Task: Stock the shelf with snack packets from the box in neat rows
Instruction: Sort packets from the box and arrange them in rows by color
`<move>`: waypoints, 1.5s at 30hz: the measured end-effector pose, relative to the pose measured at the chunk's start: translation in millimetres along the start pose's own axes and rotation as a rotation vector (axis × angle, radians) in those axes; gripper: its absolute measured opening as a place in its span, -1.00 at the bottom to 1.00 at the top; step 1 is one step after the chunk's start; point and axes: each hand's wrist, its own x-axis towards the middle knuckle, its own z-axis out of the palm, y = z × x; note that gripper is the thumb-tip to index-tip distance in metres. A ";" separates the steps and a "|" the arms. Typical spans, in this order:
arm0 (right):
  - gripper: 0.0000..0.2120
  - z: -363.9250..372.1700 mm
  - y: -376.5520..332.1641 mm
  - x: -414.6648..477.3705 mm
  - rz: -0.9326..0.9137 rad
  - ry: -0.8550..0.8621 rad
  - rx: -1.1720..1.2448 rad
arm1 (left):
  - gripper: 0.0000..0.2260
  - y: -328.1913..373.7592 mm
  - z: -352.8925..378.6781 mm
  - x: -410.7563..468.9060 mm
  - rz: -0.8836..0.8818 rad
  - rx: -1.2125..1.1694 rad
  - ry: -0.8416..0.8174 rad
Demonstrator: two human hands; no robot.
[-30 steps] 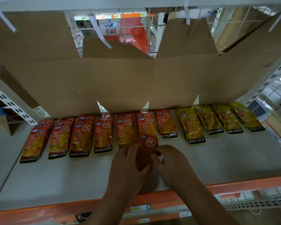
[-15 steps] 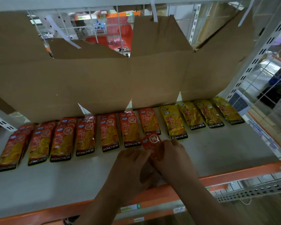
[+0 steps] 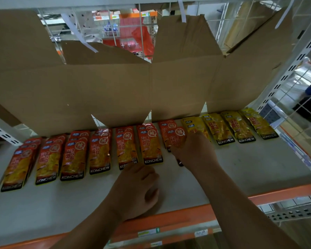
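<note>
Right hand grips a red packet; left hand rests loosely curled beside KONCHEW-labelled packets.

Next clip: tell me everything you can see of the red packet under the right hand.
The red packet is a flat, glossy, foil-like pouch, red-orange with white characters and a white circled emblem near its top. A dark bottom corner peeks out below the hand. It lies face up, slightly askew, on the rightmost red stack, next to the first yellow packet. The right hand grips it and covers its lower half, hiding the rest of the print.
</note>
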 end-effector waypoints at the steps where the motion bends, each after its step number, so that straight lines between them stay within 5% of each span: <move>1: -0.51 2.6 -3.1 2.9 -0.006 0.015 -0.014 | -0.77 0.1 0.0 0.2 -0.013 -0.005 0.010; 37: -0.55 20.2 -22.7 29.9 0.016 -0.073 -0.070 | -0.80 -3.0 -3.3 1.3 -0.070 -0.091 0.018; 41: -0.69 4.8 -30.6 21.9 -0.044 -0.037 -0.022 | -0.79 -3.2 -3.6 1.6 -0.115 -0.093 0.063; 45: -0.75 1.8 -55.9 20.1 -0.331 0.046 -0.023 | -0.69 -17.6 -11.1 -6.1 -0.228 0.034 0.072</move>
